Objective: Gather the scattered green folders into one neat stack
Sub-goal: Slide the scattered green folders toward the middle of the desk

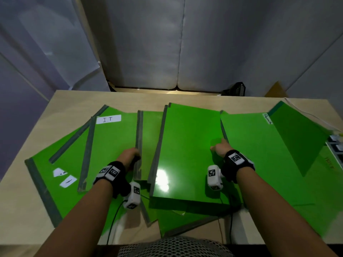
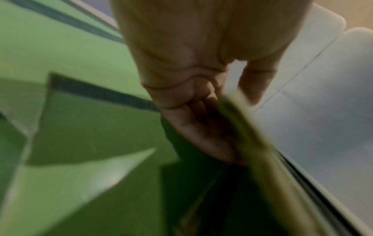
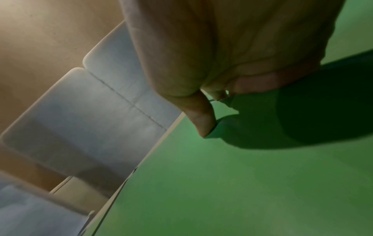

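Several green folders with grey spines lie fanned and overlapping across the wooden table [image 1: 130,97]. One of them bears the label "I.T" [image 1: 113,141] and another "Permit" [image 1: 250,145]. My left hand [image 1: 132,154] grips the grey spine of a folder [image 1: 139,130] beside the "I.T" one. In the blurred left wrist view its fingers [image 2: 201,111] curl round that raised edge [image 2: 248,135]. My right hand [image 1: 219,149] pinches the right edge of the glossy middle folder [image 1: 185,145]. The thumb [image 3: 201,121] presses on that folder's top face [image 3: 242,183].
A folder with torn white labels [image 1: 48,175] reaches the table's left edge. A tilted folder [image 1: 297,138] lies far right, next to a white device [image 1: 336,145] and a cable [image 1: 300,112]. Behind the table are grey cushions [image 1: 178,52] and a black basket [image 1: 237,89]. A mesh chair back [image 1: 174,247] stands in front.
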{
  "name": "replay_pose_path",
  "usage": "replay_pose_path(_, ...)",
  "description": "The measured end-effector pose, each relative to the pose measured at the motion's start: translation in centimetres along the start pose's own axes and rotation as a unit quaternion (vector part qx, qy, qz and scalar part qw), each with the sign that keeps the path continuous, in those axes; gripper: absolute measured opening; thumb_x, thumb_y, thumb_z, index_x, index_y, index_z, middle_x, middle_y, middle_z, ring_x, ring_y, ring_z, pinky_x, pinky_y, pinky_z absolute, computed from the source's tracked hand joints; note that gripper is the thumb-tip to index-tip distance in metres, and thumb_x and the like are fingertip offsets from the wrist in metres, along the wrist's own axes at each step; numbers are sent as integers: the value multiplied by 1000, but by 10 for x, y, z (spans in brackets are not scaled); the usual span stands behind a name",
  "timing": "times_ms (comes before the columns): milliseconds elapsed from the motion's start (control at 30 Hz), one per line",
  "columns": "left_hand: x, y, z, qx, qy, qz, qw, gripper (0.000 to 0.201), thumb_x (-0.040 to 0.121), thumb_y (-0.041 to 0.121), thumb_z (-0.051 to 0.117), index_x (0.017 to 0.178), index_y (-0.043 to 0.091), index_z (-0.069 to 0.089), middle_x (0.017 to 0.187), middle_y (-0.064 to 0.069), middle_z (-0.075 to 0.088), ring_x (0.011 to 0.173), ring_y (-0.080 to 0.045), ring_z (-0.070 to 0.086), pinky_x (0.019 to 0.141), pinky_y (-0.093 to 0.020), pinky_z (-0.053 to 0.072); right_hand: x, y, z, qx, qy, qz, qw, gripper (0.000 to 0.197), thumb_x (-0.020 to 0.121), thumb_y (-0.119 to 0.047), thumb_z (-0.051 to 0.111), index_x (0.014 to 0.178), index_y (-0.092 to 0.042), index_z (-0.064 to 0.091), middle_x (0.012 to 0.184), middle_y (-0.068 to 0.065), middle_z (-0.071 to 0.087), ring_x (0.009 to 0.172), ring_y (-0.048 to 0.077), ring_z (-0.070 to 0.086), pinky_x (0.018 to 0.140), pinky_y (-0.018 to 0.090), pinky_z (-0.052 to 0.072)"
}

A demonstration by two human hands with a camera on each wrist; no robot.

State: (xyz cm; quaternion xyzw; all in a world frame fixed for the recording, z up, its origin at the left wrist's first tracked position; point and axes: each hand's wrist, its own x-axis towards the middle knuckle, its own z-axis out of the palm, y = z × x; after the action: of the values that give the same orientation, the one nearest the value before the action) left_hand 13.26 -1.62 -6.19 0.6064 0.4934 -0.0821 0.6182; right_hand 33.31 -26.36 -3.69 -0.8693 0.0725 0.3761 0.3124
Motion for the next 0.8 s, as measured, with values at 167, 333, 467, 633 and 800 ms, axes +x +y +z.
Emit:
replay_pose_path(167, -13, 3, 13, 18, -3, 21, 1000, 68, 81, 43, 69, 129, -2, 49, 118, -18, 59, 106, -35, 58, 93, -43, 47, -12, 1, 35, -36, 14, -36, 999, 69, 96, -9, 51, 151, -6, 10, 154, 17, 28, 140, 35, 31, 111, 41, 31)
replay_pose_path(333, -14, -3, 6, 59, 30, 90, 994, 29, 101, 19, 40, 120, 0, 51, 96, -17, 59, 80, -24, 51, 87, -43, 46, -11, 1, 32, -4, 39, -58, 998, 64, 95, -2, 46, 151, -8, 15, 153, 17, 30, 138, 36, 33, 110, 43, 31)
replay_pose_path(467, -18, -3, -2, 56, -1, 108, 993, 35, 101, 17, 41, 134, 6, 46, 120, -16, 58, 107, -31, 55, 99, -44, 43, -11, -5, 11, 29, 117, -71, 990, 56, 94, -3, 41, 148, -6, 28, 148, 16, 39, 130, 34, 43, 102, 36, 38)
replay_pose_path(633, -16, 1, -1, 191, 26, 71, 979, 31, 97, 9, 44, 123, -3, 53, 107, -20, 60, 95, -33, 58, 91, -42, 48, -13, -3, -7, 17, 165, -74, 983, 48, 95, -9, 38, 142, 1, 33, 147, 20, 39, 129, 34, 44, 95, 32, 39)
replay_pose_path(800, -26, 9, 20, 322, 132, 71, 935, 36, 93, 21, 51, 120, -2, 47, 119, -20, 59, 104, -36, 61, 84, -38, 53, -13, 14, -6, -5, 151, -53, 987, 41, 96, -11, 38, 134, 5, 43, 138, 23, 47, 112, 34, 51, 75, 27, 32)
